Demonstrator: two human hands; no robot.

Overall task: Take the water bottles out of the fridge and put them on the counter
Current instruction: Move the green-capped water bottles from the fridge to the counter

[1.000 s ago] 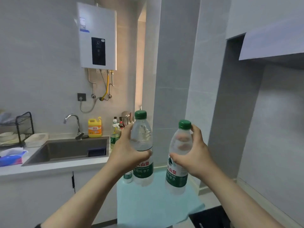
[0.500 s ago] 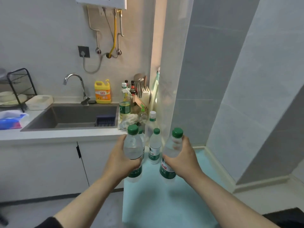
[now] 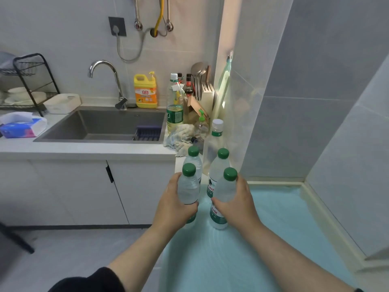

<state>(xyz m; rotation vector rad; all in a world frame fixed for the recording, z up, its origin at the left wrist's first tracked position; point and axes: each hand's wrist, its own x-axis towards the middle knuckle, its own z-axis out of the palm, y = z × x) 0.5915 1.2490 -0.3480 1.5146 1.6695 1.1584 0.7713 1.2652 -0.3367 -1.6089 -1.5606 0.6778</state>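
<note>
My left hand [image 3: 173, 205] grips a clear water bottle with a green cap [image 3: 188, 186]. A second green-capped bottle [image 3: 224, 191] is held in my right hand [image 3: 235, 202], its base at or just above the pale blue counter surface [image 3: 263, 239]. Right behind them stand two more green-capped water bottles [image 3: 193, 155] [image 3: 219, 165] on the same surface, and a taller white-capped bottle [image 3: 215, 138] behind those. No fridge is in view.
A steel sink [image 3: 105, 125] with a tap [image 3: 103, 68] lies to the left. Yellow detergent [image 3: 145, 91], an oil bottle [image 3: 174, 106], sauce bottles, a knife block [image 3: 207, 98] and a cloth [image 3: 181, 137] crowd the counter corner. A tissue pack [image 3: 21, 126] and dish rack [image 3: 27, 81] stand far left. Tiled walls close the right.
Both hands have come down and forward with their bottles, from chest height to just in front of the standing bottles. My view has tilted downward toward the blue surface.
</note>
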